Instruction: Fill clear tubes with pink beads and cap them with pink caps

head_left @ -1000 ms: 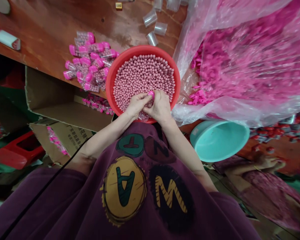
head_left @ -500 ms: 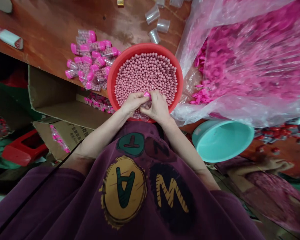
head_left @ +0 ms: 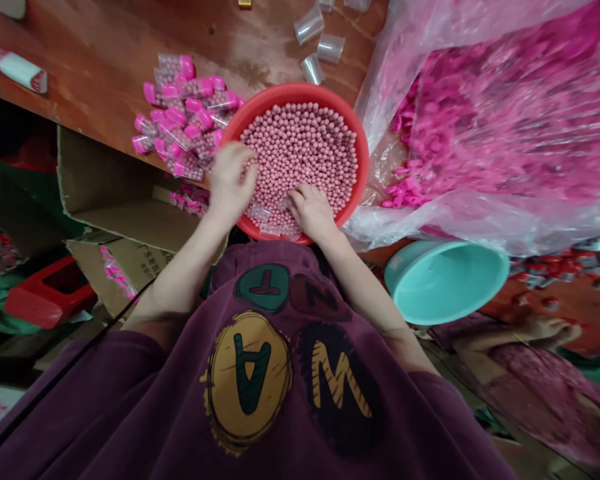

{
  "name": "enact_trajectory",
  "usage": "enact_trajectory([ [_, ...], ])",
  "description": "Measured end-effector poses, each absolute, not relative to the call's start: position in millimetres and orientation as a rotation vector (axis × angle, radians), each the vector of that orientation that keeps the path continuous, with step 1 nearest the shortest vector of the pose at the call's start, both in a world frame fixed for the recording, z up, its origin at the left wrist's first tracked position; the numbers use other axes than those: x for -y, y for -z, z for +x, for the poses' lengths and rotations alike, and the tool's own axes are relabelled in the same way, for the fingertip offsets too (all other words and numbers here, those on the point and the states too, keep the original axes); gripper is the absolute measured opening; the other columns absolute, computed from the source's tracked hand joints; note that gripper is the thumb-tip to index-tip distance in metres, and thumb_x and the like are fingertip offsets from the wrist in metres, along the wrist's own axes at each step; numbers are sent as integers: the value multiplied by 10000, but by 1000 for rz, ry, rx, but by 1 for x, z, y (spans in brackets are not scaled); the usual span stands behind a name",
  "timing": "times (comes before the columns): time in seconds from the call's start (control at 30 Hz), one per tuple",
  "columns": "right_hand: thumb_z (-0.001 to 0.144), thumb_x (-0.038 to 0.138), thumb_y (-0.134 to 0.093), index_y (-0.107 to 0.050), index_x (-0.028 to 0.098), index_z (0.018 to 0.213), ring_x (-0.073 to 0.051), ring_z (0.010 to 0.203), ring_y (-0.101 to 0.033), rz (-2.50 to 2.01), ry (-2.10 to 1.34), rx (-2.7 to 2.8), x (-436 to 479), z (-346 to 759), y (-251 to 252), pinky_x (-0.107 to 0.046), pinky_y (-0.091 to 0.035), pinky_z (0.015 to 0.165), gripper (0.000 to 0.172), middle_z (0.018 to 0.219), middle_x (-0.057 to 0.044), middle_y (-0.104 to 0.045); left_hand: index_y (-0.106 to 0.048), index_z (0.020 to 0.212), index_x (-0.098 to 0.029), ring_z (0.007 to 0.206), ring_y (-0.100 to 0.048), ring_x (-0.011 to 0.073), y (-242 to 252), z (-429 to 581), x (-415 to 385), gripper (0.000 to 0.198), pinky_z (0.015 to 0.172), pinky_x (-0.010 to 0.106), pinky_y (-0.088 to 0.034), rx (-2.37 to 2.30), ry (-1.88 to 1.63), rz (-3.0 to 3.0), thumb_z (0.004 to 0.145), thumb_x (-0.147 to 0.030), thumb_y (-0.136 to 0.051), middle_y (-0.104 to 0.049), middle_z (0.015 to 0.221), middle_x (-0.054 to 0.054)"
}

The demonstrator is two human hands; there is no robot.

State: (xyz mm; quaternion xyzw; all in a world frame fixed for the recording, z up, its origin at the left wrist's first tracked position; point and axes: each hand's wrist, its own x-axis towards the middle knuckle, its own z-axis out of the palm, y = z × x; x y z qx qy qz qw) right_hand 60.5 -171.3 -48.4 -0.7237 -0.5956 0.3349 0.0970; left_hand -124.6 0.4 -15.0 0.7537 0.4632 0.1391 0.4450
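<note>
A red basin full of small pink beads sits at the table's near edge. My left hand hovers over the basin's left rim, beside a pile of bead-filled clear tubes with pink caps. Its fingers are curled downward and hide whatever is in them. My right hand lies in the basin's near side with bent fingers pressed into the beads. A few empty clear tubes lie on the beads just left of it.
A big clear plastic bag of pink caps fills the right. Empty clear tubes lie on the wooden table beyond the basin. A teal basin sits lower right, open cardboard boxes lower left. Another person's arm shows far right.
My hands were together at the basin's near edge around a pink-capped tube. They have parted: the left moved up and left toward the pile, the right stayed in the beads.
</note>
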Motion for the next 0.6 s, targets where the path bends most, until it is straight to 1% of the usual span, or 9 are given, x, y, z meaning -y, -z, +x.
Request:
enact_trajectory([
  [0.03,1096,194,-519,-731,133,1453,-397,1330,-659,-2156,-993,1747,167,57,52,-601,-562,1164,419,1432,-229,-741,-749,1306,-202,1534,-560,342,19,-112,18,266,1378,581,-397,-1029,-144,1913,1067,-306,-702,-744,1424,122],
  [0.07,1111,183,-467,-729,127,1461,-385,1324,-666,-2164,-988,1719,165,56,57,-583,-570,1170,441,1412,-226,-745,-762,1302,-160,1471,-615,340,23,-99,34,276,1334,554,-460,-932,32,1964,1057,-241,-665,-755,1393,149],
  [0.13,1109,151,-423,-704,120,1508,-371,1345,-670,-2170,-971,1653,163,56,65,-561,-572,1204,489,1432,-227,-734,-778,1314,-97,1375,-683,329,27,-78,56,338,1259,499,-537,-854,248,2040,1031,-129,-596,-756,1384,190],
  [0.23,1073,102,-415,-646,115,1590,-363,1402,-660,-2176,-961,1556,165,57,74,-568,-541,1283,566,1490,-228,-710,-800,1300,-53,1275,-737,332,27,-58,59,360,1186,456,-579,-873,373,2097,1015,-90,-584,-777,1340,219],
  [0.33,1015,50,-400,-563,110,1672,-343,1436,-653,-2139,-961,1476,167,51,76,-574,-517,1329,680,1520,-220,-703,-819,1276,-49,1177,-772,329,27,-47,43,338,1096,425,-605,-867,485,2042,983,-101,-658,-824,1252,201],
  [0.4,977,36,-408,-550,102,1678,-330,1464,-643,-2087,-953,1442,170,51,73,-570,-515,1338,719,1573,-219,-686,-823,1263,-49,1115,-781,323,27,-42,35,328,1032,407,-613,-839,577,1990,967,-134,-712,-839,1190,183],
  [0.43,970,41,-418,-568,109,1661,-325,1477,-639,-2058,-933,1429,174,53,71,-567,-516,1338,711,1592,-214,-682,-823,1252,-44,1109,-779,325,27,-40,33,322,1022,406,-611,-836,613,1994,963,-145,-722,-836,1181,186],
  [0.5,991,74,-434,-637,161,1592,-312,1468,-655,-2011,-831,1385,186,65,67,-560,-531,1321,640,1568,-185,-712,-815,1232,-30,1176,-760,352,27,-35,37,308,1060,425,-595,-854,642,2077,966,-125,-693,-811,1237,219],
  [0.6,1053,161,-446,-729,223,1421,-295,1300,-738,-2068,-550,1165,219,104,67,-536,-601,1209,468,1359,-149,-800,-789,1255,-28,1285,-716,380,22,-25,51,371,1123,458,-569,-898,649,2219,969,-27,-553,-731,1412,269],
])
